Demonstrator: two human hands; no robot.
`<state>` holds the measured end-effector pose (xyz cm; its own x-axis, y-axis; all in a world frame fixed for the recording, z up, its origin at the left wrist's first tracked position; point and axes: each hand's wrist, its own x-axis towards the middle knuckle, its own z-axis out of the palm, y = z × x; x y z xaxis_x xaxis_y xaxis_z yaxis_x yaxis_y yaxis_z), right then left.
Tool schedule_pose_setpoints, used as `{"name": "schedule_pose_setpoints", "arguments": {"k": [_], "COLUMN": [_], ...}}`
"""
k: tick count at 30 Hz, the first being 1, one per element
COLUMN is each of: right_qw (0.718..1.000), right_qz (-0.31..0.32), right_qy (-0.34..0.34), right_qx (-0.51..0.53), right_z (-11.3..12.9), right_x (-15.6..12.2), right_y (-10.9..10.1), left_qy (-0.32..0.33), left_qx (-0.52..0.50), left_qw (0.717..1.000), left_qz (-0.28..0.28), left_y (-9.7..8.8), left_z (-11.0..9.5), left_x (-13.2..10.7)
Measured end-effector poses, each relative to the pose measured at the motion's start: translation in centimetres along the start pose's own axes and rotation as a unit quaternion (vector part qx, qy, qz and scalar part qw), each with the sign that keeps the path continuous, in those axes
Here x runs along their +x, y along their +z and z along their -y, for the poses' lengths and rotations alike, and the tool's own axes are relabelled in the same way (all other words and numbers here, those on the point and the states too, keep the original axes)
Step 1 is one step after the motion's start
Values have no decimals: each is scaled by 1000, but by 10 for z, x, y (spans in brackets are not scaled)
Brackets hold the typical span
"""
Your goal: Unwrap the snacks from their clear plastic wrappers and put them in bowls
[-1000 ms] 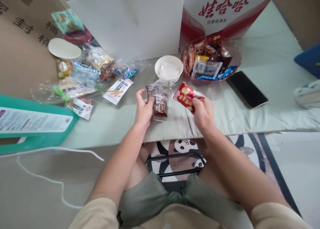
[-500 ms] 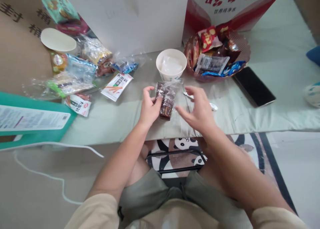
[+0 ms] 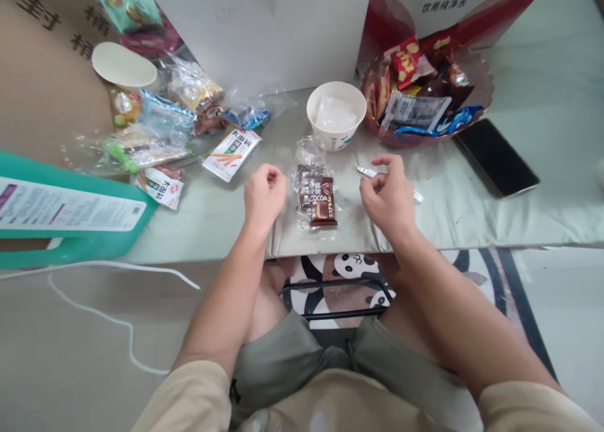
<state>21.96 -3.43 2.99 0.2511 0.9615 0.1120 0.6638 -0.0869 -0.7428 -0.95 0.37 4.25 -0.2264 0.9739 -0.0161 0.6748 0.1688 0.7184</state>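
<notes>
A brown cocoa snack pack point(image 3: 323, 199) in crinkled clear wrap lies flat on the cloth-covered table between my two hands, and neither touches it. My left hand point(image 3: 265, 196) is just left of the pack, its fingers curled closed with nothing showing in them. To the right, my right hand point(image 3: 389, 190) hovers with bent fingers, index finger and thumb apart. Beneath and behind it lies a slim silver-white tool point(image 3: 367, 171), its middle hidden by the hand. A white paper bowl point(image 3: 336, 136) with clear plastic inside stands beyond the pack.
A pink bowl point(image 3: 486, 95) full of wrapped snacks stands at the right rear beside a black phone point(image 3: 497, 158). Snack packets, including a white one point(image 3: 232, 155), are heaped at left. A green carton point(image 3: 70, 246) stands at the near left, and boxes point(image 3: 278, 36) line the back.
My left hand has let go of the cocoa pack and drawn back left, leaving it on the table. My right hand has moved slightly away from the pack, fingers more bent. The view has shifted.
</notes>
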Motion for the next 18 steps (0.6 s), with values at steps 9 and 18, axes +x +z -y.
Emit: {"name": "schedule_pose_setpoints", "arguments": {"k": [9, 18], "right_qw": [973, 981], "right_qz": [58, 152], "right_qy": [-184, -92], "right_qx": [-130, -76], "right_z": [26, 37], "right_x": [-21, -28], "right_y": [12, 31], "left_qy": [68, -125], "left_qx": [56, -399], "left_qw": [995, 896], "left_qz": [44, 152], "left_y": [17, 2], "left_z": [-15, -16], "left_x": [-28, -13]}}
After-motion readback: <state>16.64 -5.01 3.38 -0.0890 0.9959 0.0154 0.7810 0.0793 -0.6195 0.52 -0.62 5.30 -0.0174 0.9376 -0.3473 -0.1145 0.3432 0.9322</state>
